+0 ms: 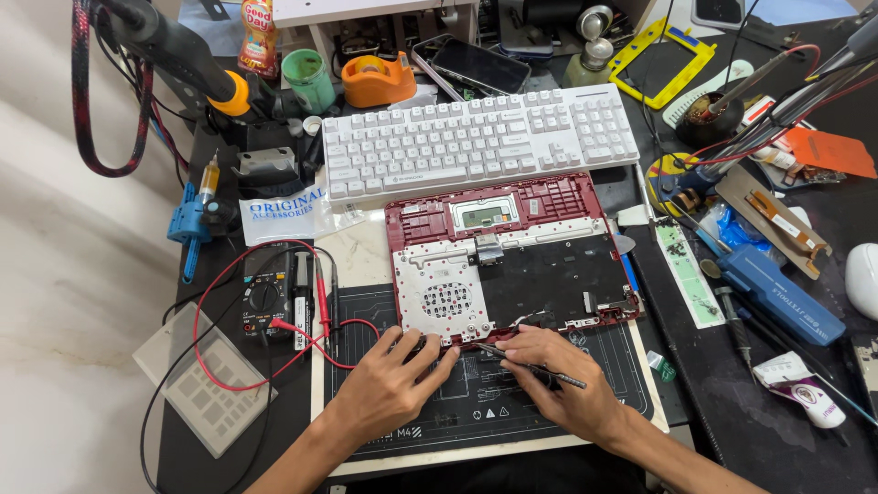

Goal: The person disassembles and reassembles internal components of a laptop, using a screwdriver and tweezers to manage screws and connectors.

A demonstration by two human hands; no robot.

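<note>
Pinching a thin dark tool (535, 368), the right hand (558, 380) works its tip at the near edge of the red laptop case (512, 256). Loosely spread fingers (422, 355) of the left hand (389, 384) steady that edge. Both rest on the dark work mat (631, 366), with a multimeter (267, 306) to the left and a white keyboard (480, 137) beyond.

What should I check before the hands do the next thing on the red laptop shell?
1. Left hand steadying the red laptop shell at its near edge: ok, fingers rest on it.
2. Right hand gripping the thin dark tool: ok, pinched like a pen.
3. Tool tip on the right spot: cannot tell, the tip is too small to see.
4. Shell lying flat on the work mat: ok.
5. Red multimeter lead out of the way: not ok, it runs right up beside the left hand.
6. Loose screws kept safe: cannot tell, none can be made out.
</note>
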